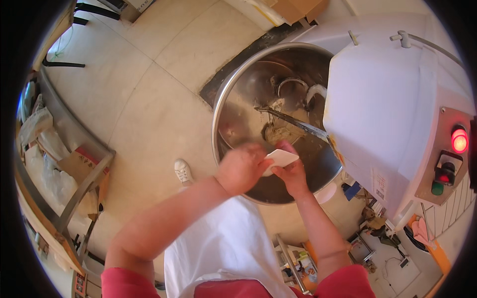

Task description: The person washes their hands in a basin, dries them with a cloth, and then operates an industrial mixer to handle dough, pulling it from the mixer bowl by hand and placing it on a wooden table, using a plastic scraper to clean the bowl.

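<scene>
A white plastic dough scraper (282, 158) is held over the near rim of a stainless steel mixer bowl (233, 85). My right hand (294, 177) pinches it between the thumb and the fingers behind it. From the other side, my left hand (242, 167), slightly blurred, grips its left end. Below, sticky pale dough (285, 128) lies at the bottom of the bowl, with smears on the metal. A dough-streaked metal bar (298, 123) reaches into the bowl from the mixer head, and a curved spiral hook (316, 91) stands beyond it.
The white mixer head (376, 97) overhangs the bowl's right side. Its control panel (445, 160) has a lit red lamp (460, 140). A metal-framed table (108, 158) with bags stands left on the tiled floor (149, 97). A cardboard box (298, 9) sits behind the mixer.
</scene>
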A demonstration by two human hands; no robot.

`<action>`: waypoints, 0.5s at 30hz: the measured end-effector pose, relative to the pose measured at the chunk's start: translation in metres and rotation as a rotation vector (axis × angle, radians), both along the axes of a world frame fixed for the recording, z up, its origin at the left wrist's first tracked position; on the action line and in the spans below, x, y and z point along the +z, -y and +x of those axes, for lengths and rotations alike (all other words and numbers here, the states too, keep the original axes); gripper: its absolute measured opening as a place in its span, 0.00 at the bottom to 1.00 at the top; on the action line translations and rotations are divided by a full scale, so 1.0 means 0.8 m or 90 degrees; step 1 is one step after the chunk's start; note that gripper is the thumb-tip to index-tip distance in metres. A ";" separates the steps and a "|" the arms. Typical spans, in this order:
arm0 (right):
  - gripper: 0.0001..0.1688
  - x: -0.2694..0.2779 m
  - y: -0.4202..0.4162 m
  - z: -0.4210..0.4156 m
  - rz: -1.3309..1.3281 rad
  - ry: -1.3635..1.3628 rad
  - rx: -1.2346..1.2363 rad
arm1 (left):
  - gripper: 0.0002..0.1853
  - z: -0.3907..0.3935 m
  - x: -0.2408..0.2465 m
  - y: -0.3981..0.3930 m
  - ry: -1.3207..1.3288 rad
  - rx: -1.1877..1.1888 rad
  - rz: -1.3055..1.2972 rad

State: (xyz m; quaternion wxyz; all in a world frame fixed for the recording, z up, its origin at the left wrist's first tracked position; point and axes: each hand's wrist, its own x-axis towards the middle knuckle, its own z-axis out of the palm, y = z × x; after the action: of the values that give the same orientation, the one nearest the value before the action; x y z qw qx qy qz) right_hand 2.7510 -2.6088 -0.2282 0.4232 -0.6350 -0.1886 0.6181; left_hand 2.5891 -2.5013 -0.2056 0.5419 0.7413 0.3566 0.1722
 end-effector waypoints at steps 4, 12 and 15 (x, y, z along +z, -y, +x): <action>0.21 0.030 0.007 0.002 -0.122 -0.052 -0.033 | 0.09 0.008 -0.006 0.019 -0.209 -0.110 -0.081; 0.15 -0.026 -0.015 0.171 -0.126 1.063 0.400 | 0.09 -0.002 -0.014 -0.066 -0.358 -0.273 0.390; 0.13 -0.114 -0.025 0.257 -0.327 1.070 0.539 | 0.06 -0.001 -0.012 -0.068 -0.429 -0.391 0.426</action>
State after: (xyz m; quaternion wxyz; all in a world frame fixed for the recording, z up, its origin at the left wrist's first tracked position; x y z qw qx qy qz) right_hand 2.9564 -2.5890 -0.3196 -0.2574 -0.8216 -0.5012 0.0871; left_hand 2.5882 -2.4472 -0.2152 0.1584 0.9565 0.2038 -0.1362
